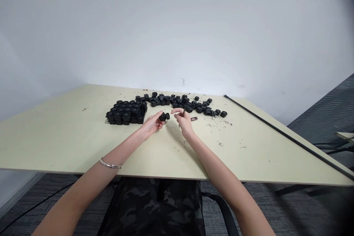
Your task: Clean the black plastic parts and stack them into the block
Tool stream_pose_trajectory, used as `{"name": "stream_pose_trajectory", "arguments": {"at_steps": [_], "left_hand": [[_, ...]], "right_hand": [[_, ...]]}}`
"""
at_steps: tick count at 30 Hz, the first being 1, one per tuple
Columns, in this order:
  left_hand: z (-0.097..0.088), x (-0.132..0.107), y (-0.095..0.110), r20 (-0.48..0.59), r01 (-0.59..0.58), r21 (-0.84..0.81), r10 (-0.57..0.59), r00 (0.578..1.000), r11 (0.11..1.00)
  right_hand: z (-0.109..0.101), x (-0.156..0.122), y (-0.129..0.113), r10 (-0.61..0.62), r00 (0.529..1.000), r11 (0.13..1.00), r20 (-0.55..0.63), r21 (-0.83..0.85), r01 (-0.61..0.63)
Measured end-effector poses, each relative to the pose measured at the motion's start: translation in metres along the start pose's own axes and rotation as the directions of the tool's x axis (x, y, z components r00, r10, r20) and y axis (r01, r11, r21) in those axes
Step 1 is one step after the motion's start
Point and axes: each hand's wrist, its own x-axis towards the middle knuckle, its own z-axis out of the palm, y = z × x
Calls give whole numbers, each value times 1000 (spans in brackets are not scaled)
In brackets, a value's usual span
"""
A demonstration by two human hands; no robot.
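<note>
Your left hand (151,125) holds a black plastic cylindrical fitting (164,117) in a narrow grip, near the middle of the table's front half; your right hand (184,123) stands just beside it, its fingertips (177,111) pinching a small dark piece (183,113), form too small to confirm; a packed block of black fittings (125,113) and a loose row of them (177,102) lie beyond on the cream table (69,143); a small metal link (194,118) lies near your right hand.

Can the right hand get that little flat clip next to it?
Probably yes: the right hand sits right beside the small flat clip, with nothing visible between them, though it's pinching a small dark piece.
</note>
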Motion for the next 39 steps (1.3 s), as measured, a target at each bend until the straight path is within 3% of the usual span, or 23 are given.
{"name": "stream_pose_trajectory", "arguments": {"at_steps": [3, 5, 11, 15, 19, 22, 25, 29, 33, 39], "left_hand": [[-1, -1, -1, 22, -121, 8, 121, 992, 993], [-1, -3, -1, 47, -175, 46, 172, 984, 984], [1, -7, 0, 97, -279, 107, 269, 958, 954], [1, -4, 1, 23, -188, 68, 187, 982, 980], [2, -2, 0, 36, -118, 68, 116, 993, 991], [1, 0, 3, -63, -5, 13, 6, 998, 1000], [-2, 1, 8, -39, 70, -205, -80, 996, 976], [-3, -2, 14, 98, 69, -449, -28, 995, 891], [-2, -7, 17, 129, 26, -483, 42, 991, 875], [0, -16, 16, 214, -103, -422, 210, 954, 901]], "right_hand": [[0, 0, -3, 254, 967, 967, 34, 20, -255], [0, 0, -4, 317, 943, 948, 99, -24, -316], [-1, 0, 0, 164, 980, 956, 112, -262, -131], [0, -1, -4, 70, 991, 958, 113, -284, -35], [2, -4, -9, -22, 993, 952, 113, -302, 56], [3, -6, -12, -119, 985, 947, 123, -285, 149], [3, -5, -13, -105, 992, 975, 75, -190, 118], [0, 0, -15, 143, 987, 981, 67, 123, -150], [-4, 2, -19, 286, 941, 874, 183, 352, -334], [-8, 1, -23, 259, 923, 809, 283, 459, -368]]}}
